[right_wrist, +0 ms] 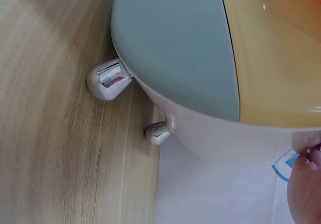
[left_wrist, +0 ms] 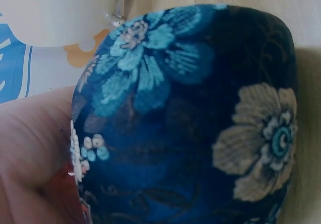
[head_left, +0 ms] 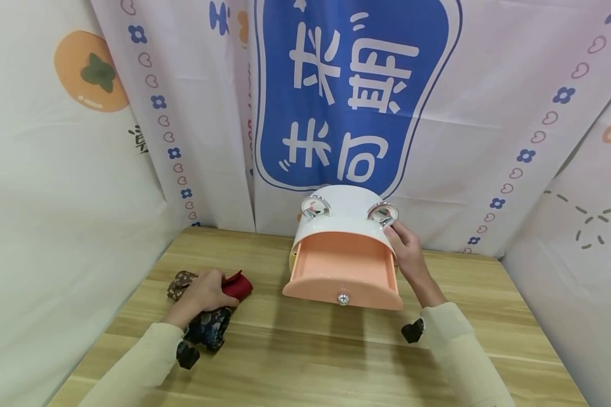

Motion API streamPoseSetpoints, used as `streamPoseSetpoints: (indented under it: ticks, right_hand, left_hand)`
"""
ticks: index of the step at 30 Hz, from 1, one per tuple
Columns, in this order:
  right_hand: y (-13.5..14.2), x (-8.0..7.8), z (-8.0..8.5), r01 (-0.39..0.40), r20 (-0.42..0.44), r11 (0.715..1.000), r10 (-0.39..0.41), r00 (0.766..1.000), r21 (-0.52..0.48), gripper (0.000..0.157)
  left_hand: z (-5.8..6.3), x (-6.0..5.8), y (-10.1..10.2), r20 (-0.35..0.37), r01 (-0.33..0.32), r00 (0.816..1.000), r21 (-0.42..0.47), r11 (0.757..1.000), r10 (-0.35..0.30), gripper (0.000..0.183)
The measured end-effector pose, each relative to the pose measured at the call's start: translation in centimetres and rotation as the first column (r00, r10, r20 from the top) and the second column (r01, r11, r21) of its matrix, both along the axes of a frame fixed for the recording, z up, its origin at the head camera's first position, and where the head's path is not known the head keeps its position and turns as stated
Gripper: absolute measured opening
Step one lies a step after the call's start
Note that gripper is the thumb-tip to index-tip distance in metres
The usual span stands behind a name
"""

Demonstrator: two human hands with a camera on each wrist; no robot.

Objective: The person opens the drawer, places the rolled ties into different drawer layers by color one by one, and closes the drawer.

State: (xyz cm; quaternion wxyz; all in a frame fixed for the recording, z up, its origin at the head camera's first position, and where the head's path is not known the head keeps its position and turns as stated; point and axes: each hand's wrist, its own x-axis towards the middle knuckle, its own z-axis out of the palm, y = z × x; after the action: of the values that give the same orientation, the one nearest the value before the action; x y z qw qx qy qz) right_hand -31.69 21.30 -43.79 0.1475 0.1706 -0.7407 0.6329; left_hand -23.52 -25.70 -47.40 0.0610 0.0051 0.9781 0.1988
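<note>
On the table's left side my left hand [head_left: 206, 291] grips a bundle of soft fabric pouches: a brown patterned one [head_left: 179, 284], a red one [head_left: 239, 286] and a dark blue flowered one [head_left: 210, 329]. Close up in the left wrist view, the dark blue pouch [left_wrist: 165, 128] shows blue and beige flowers and hides most of the fingers. A white rounded drawer box [head_left: 348, 210] stands at the back, its peach drawer [head_left: 343, 265] pulled out and bare inside. My right hand [head_left: 409, 254] holds the box's upper right side, near a silver ring; some fingers are hidden.
Silver rings [head_left: 315, 207] stick up from the box's top. Below the peach drawer are a yellow front [right_wrist: 281, 58] and a grey-green front [right_wrist: 175, 48], above silver feet [right_wrist: 108, 81]. A printed curtain [head_left: 453, 158] hangs behind the wood-grain table [head_left: 305, 362].
</note>
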Motion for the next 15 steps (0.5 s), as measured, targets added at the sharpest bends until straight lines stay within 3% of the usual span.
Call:
streamPoseSetpoints:
  ticks: [9,15]
  right_hand:
    - [0.1,-0.2,-0.1,-0.009,0.003,1.000,0.009,1.000,0.003,0.044]
    - [0.1,-0.2,-0.1,-0.009,-0.017,1.000,0.009,1.000,-0.005,0.040]
  left_hand:
    - [0.2,-0.3,-0.5,-0.035,0.041,0.999,0.018,0.999,-0.040,0.049]
    - [1.0,-0.5,-0.7,-0.011,0.027,1.000,0.055,0.998,-0.027,0.053]
